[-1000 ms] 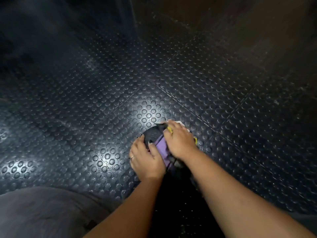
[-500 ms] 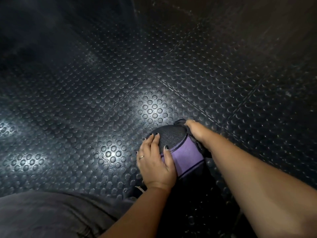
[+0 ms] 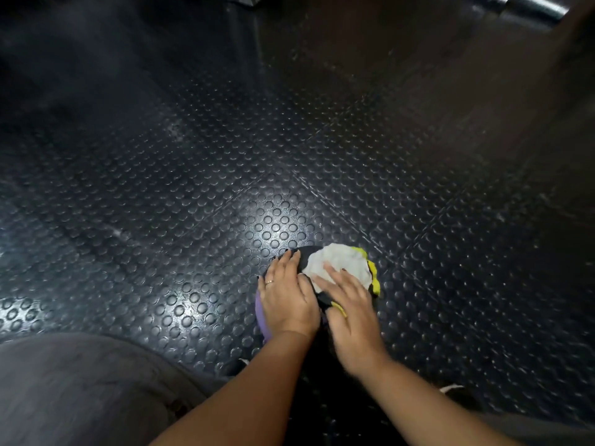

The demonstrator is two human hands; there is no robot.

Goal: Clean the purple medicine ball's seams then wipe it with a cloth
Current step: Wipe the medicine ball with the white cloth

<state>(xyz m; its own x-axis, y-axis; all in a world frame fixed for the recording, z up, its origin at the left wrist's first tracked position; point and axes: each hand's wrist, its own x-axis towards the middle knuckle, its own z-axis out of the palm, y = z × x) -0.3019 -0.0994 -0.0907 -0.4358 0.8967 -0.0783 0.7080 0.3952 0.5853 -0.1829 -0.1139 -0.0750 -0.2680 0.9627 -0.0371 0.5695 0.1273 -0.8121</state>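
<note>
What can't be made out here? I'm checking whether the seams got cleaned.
Head view:
- Ball: mostly hidden by the left hand, right hand and cloth; seams not visible.
- Ball's underside: faces the floor.
- Metal bar: cut off by the top edge.

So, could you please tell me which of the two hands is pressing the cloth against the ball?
The right hand: it lies flat on the white and yellow cloth. The left hand, wearing a ring, rests bare on the purple medicine ball.
</note>
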